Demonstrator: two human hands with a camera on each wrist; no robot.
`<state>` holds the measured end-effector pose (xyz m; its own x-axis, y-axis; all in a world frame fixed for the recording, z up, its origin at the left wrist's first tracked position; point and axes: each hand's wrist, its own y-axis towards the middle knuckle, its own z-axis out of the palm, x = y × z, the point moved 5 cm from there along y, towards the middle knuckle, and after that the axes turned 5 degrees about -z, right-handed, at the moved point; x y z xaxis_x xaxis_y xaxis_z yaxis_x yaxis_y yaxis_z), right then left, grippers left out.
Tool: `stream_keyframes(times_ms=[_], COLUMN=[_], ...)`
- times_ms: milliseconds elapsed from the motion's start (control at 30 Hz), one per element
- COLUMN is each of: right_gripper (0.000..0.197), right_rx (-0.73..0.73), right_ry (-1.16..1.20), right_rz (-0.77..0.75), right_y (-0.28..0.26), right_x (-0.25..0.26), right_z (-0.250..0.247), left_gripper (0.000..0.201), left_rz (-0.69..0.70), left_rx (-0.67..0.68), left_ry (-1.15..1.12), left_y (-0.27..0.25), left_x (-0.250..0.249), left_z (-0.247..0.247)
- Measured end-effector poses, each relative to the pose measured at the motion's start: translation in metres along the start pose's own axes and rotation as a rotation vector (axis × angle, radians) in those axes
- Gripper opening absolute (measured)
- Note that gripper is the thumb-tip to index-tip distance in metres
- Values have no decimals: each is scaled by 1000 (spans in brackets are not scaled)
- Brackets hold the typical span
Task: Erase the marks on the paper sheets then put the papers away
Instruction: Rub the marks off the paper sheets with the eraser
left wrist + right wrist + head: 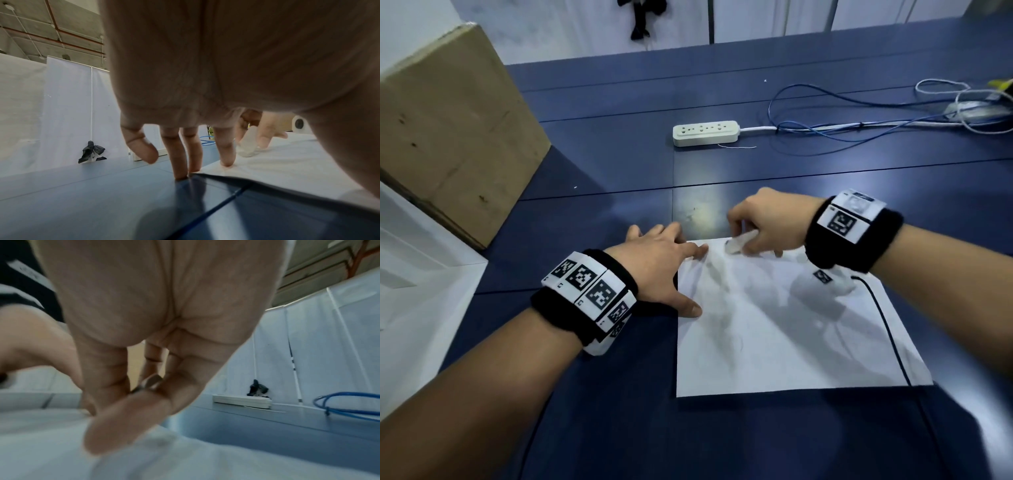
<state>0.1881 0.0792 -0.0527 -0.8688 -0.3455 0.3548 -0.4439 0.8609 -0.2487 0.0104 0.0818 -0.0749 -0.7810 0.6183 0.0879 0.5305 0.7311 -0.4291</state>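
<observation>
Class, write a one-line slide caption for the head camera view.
Left hand steadies the paper sheet on a blue table while the right hand rubs an eraser near its far edge.

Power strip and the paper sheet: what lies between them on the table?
Only bare blue table separates the power strip from the paper sheet, apart from the right hand over the sheet's far edge, in the head view.

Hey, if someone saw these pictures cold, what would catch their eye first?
First, the white paper sheet on the dark blue table, with faint grey marks down its left part. The left hand presses straight fingers at its far left corner, while the right hand holds a white eraser against the far edge. Farther back lie a white power strip and, at left, a cardboard box.
</observation>
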Motion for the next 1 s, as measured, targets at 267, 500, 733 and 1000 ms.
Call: stream_keyframes(times_ms=[267,500,733,1000], right_gripper=[17,17,17,12], right_rx=[331,-38,299,75], right_ry=[127,26,141,84], right_rz=[-109,23,-83,-45], right_y=[-24,5,-21,-8], right_x=[23,-6,20,3], right_z=[29,-2,26,8], left_gripper=[108,109,109,110], left_rz=[-1,-5,-3,-12], left_rx=[8,3,8,14], left_ry=[-24,-17,-25,-13], left_y=[0,0,2,1], left_x=[0,0,0,0], left_z=[0,0,1,0])
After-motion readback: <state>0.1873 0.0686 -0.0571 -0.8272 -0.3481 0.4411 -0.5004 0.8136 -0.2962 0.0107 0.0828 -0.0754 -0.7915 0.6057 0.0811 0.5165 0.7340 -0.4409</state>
